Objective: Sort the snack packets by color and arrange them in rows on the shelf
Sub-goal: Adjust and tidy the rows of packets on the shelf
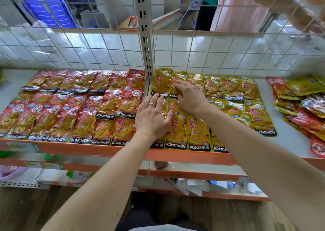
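Left hand (153,115) flat, pinning yellow packets (198,130). Right hand (190,97) on back-row packet (182,76), 12 o'clock; pinch or press unclear. Advise: nudge square, keep overlap even.

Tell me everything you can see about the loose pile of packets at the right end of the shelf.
The loose pile is a heap of red and yellow packets, glossy like foil, overlapping at odd angles rather than in rows. It lies on the white shelf, right of the yellow rows with a bare strip between, and runs past the picture's right edge. Neither the left hand nor the right hand touches it.
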Available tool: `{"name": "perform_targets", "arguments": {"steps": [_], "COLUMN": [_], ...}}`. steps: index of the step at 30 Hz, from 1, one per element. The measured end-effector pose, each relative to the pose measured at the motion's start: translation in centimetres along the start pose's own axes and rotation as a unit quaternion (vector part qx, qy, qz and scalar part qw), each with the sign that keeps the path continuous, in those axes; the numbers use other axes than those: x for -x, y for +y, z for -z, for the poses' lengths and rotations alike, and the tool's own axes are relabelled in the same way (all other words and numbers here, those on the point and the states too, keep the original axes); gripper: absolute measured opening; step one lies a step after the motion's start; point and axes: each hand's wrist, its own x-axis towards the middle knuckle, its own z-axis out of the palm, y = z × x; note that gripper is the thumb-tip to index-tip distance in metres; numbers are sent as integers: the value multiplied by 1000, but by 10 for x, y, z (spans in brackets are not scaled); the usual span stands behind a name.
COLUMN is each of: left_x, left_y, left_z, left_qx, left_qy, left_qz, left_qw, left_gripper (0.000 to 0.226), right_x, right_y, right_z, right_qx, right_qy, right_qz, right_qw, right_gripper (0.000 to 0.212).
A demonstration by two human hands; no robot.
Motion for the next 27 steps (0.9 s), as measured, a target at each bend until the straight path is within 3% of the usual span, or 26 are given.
{"name": "perform_targets", "arguments": {"steps": [8, 11, 15, 17, 19, 21, 23, 27], "left_x": [-2, -1, 3, 7, 9, 14, 26, 67], "left_y": [-1, -1, -1, 0, 1, 3, 9, 21], "left_z": [1, 1, -3, -4, -3, 6, 10, -7], "left_qx": [-15, 7, 66, 86, 92, 106, 115, 37], "left_qy": [-28, -9, 89, 179, 262, 294, 266, 130], "left_qz": [-15, -22, -26, -83, -139, -144, -139, -175], "left_qw": [999, 1000, 994, 977, 951, 939, 947, 975], "left_gripper": [71, 69, 59, 42, 34, 30, 28, 48], "right_x": [-5, -3, 22, 50, 82, 110, 126, 139], "right_y": [0, -2, -7, -11, -16, -14, -6, 8], "right_z": [-3, -4, -5, -8, -10, -11, -11, -11], "right_qx": [-13, -30, -94, -124, -130, -112, -82, -27], "right_qy": [1, 22, 89, 124, 122, 112, 113, 64], "right_qz": [-3, -2, -18, -29, -27, -19, -15, -8], "right_qw": [1000, 999, 991, 984, 984, 987, 990, 998], "right_gripper": [62, 55, 39, 31, 28, 33, 38, 48]}}
